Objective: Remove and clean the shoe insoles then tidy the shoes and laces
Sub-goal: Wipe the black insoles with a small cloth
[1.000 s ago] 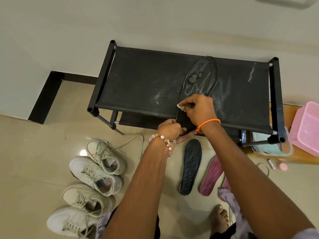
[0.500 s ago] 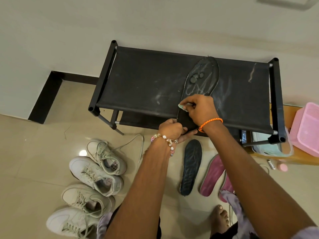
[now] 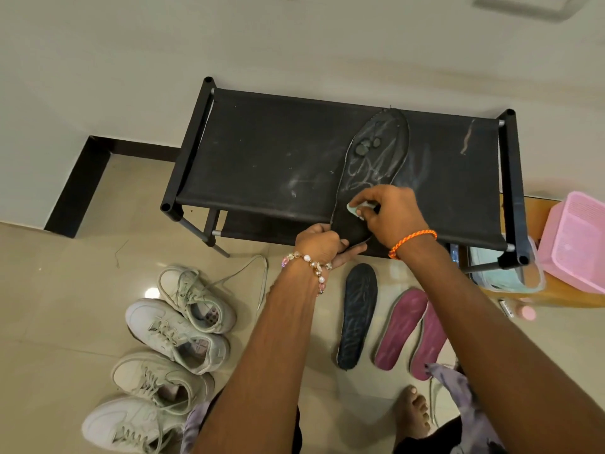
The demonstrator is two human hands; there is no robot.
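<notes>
A black insole (image 3: 376, 158) with soapy streaks lies on the black fabric shoe rack (image 3: 262, 152), heel toward me. My left hand (image 3: 319, 245) pinches its heel end at the rack's front edge. My right hand (image 3: 389, 213) presses a small pale green soap piece (image 3: 355, 209) onto the insole's lower half. On the floor below lie another black insole (image 3: 357, 316) and two pink insoles (image 3: 401, 329). Several white sneakers (image 3: 173, 335) with loose laces stand in a row at the lower left.
A pink plastic basket (image 3: 576, 240) sits on a wooden surface at the right, beside a clear container (image 3: 504, 276). A small pink cap (image 3: 527, 312) lies on the floor near it. My bare foot (image 3: 414, 411) rests on the tile floor. The wall stands behind the rack.
My right hand has shifted slightly right and down along the insole with the soap piece. My left hand stays on the heel end.
</notes>
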